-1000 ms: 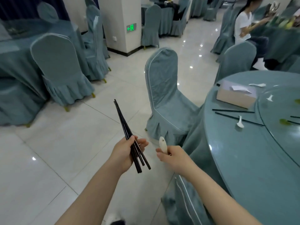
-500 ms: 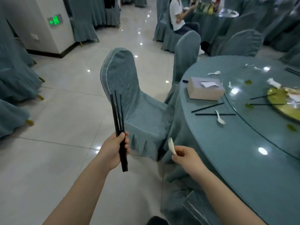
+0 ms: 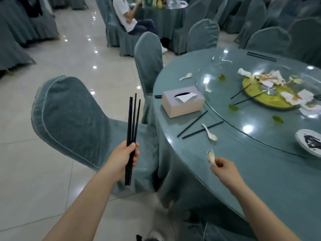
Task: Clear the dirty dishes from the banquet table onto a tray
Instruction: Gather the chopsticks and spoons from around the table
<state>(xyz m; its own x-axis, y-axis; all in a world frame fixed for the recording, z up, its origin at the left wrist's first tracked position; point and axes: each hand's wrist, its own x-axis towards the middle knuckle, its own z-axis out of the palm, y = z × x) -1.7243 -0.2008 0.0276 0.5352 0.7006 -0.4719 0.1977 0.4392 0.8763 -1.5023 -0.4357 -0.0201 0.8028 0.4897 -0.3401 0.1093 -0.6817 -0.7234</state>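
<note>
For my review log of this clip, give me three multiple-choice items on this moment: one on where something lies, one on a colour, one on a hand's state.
1. Where does the tissue box stand?
A. on a chair seat
B. on the table, near its edge
C. on the floor

2. What colour are the chopsticks in the left hand?
A. black
B. red
C. white

3. What is the right hand doing?
A. lying flat on the table
B. hanging empty
C. pinching a white spoon

Answers: 1 B, the box sits on the teal cloth beside the glass turntable; 2 A, the sticks are dark throughout; 3 C, the fingers curl round the spoon's handle.
</note>
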